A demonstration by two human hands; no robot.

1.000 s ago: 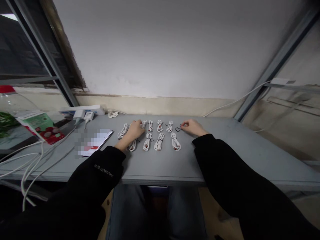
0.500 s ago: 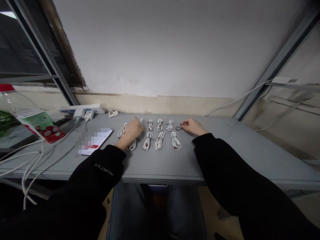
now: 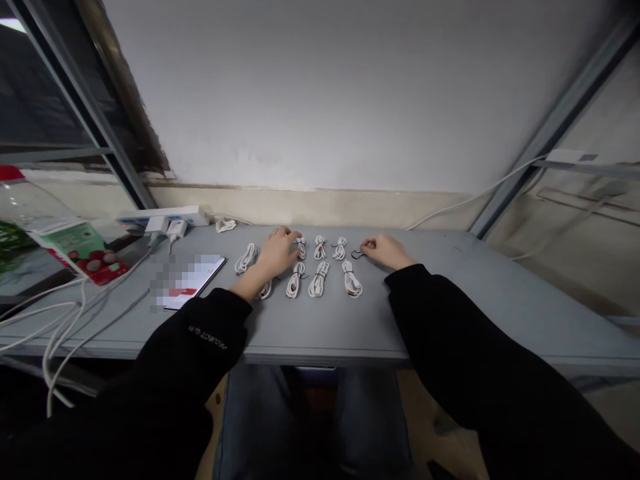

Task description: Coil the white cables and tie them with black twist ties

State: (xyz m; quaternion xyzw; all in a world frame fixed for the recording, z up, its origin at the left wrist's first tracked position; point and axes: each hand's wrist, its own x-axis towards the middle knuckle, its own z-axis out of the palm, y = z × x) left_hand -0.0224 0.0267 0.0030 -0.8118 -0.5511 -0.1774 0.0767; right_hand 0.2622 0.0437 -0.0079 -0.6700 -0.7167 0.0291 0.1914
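Several white cable bundles bound with dark ties lie in two rows on the grey table (image 3: 320, 330). My left hand (image 3: 277, 253) is over the back row's left part, its fingers apart at the small bundle (image 3: 301, 247); it hides part of the bundle (image 3: 265, 289) below it. Farther left lies another bundle (image 3: 247, 259). My right hand (image 3: 386, 251) pinches a thin black tie (image 3: 357, 255) at the back row's right end, just right of a bundle (image 3: 339, 249). Below that is a larger bundle (image 3: 352, 280).
A phone (image 3: 200, 280) lies at the left, near a white power strip (image 3: 165, 215) with plugs and trailing cables. A green and red box (image 3: 85, 250) and a bottle with a red cap (image 3: 20, 193) stand farther left. Grey metal posts rise at both sides.
My left hand has shifted right and slightly back along the back row, its fingers spreading near the small bundle. My right hand has stayed at the black tie.
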